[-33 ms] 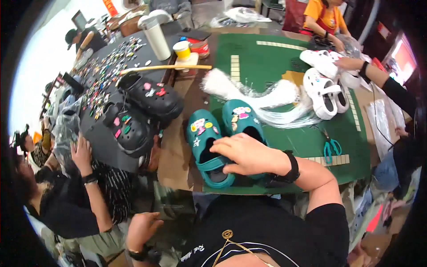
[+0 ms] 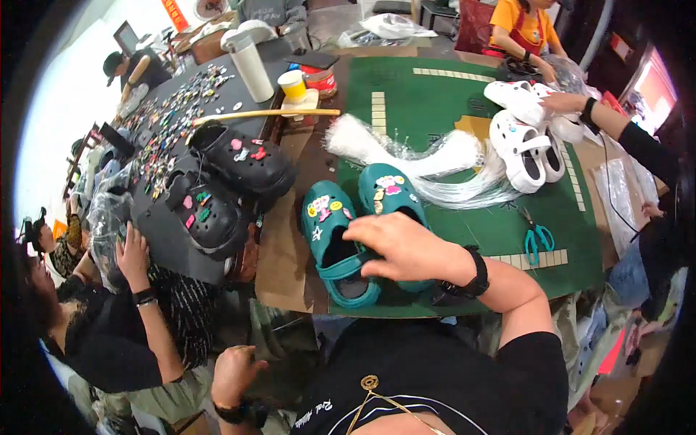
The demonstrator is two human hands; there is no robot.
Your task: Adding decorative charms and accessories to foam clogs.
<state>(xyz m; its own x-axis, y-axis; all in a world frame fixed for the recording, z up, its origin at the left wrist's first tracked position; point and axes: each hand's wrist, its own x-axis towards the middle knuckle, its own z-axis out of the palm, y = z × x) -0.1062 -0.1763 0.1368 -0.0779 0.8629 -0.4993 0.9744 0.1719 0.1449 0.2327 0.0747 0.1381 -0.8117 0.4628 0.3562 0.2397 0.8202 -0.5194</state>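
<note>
Our right hand (image 2: 407, 247) arches loosely over teal clogs (image 2: 320, 222), perhaps steadying them; our left hand (image 2: 238, 373) hangs unclenched to their left.

The person's right grip (image 2: 406, 246) covers the heel of the right green clog (image 2: 399, 200), and whether its fingertips touch the left green clog (image 2: 324, 254) cannot be told. The left grip (image 2: 238, 373) curls so that some fingers are hidden; its forearm is cut by the near edge. Pieces (image 2: 170, 138) strewn on the far-left surface (image 2: 163, 226) are too small to identify. The orange-shirted person (image 2: 547, 32) is cut off along the far edge.
</note>
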